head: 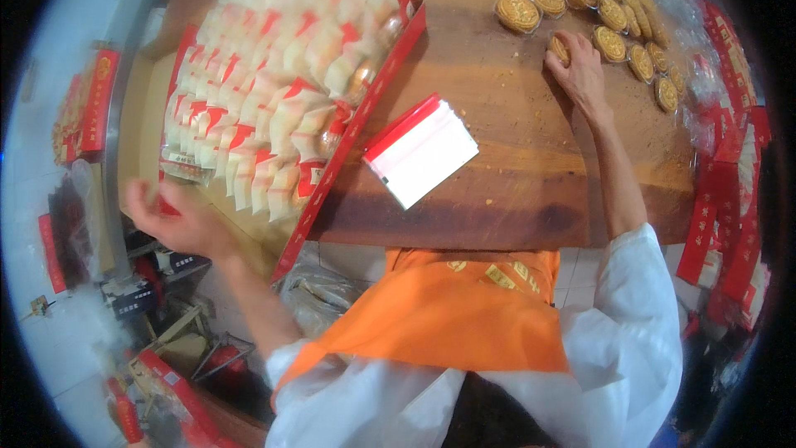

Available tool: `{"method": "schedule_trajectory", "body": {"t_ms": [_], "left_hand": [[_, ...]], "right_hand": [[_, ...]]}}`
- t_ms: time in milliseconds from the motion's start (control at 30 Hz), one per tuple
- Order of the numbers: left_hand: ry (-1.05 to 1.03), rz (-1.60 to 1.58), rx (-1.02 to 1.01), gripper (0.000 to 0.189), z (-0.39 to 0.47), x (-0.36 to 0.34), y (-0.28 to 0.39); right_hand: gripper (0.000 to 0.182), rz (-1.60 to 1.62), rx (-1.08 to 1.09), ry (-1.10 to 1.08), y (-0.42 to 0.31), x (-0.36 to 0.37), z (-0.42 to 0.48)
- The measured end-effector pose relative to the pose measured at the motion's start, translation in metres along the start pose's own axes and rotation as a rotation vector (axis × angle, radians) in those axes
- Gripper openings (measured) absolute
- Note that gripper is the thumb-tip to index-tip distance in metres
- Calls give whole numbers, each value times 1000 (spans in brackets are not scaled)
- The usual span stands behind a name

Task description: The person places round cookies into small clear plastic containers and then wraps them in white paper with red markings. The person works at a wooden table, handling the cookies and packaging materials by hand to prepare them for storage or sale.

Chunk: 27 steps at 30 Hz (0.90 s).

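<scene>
My right hand (581, 74) grips a round golden mooncake (558, 50), partly hidden by the fingers, at the near edge of a group of similar cakes. Blurred by motion, my left hand (174, 214) is over the front left corner of a red-rimmed cardboard box (379, 96), fingers apart and nothing visible in them. Rows of pastries in cream and red wrappers (267, 87) fill much of that box. Between the hands, a stack of white and red paper wrappers (426, 152) lies on the wooden table (516, 168).
Round cakes in clear plastic (517, 12) spread over the table's far right. Crumpled clear film (703, 81) and red printed strips (724, 211) line the right edge. Below the table at left are a plastic bag (317, 292) and red cartons (180, 395).
</scene>
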<state>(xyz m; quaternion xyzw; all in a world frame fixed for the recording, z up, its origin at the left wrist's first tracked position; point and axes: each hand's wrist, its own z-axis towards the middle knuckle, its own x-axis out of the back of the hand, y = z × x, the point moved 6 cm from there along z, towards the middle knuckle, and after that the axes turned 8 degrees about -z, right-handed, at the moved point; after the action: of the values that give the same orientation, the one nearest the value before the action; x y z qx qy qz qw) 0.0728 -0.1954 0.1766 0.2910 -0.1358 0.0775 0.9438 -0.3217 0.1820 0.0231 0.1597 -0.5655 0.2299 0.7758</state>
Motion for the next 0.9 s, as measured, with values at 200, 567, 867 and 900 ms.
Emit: {"method": "schedule_trajectory", "body": {"t_ms": [200, 567, 867, 900], "left_hand": [[-886, -162, -249, 33, -155, -127, 129], [-1158, 47, -176, 12, -202, -179, 107], [-816, -346, -19, 5, -205, -159, 103], [-813, -352, -14, 7, -205, -158, 102]], "right_hand": [[53, 1871, -631, -376, -44, 26, -41], [43, 1848, -597, -619, -79, 36, -96], [36, 1548, -510, -510, -111, 29, -95], [36, 1517, -487, -556, -119, 26, -96]]}}
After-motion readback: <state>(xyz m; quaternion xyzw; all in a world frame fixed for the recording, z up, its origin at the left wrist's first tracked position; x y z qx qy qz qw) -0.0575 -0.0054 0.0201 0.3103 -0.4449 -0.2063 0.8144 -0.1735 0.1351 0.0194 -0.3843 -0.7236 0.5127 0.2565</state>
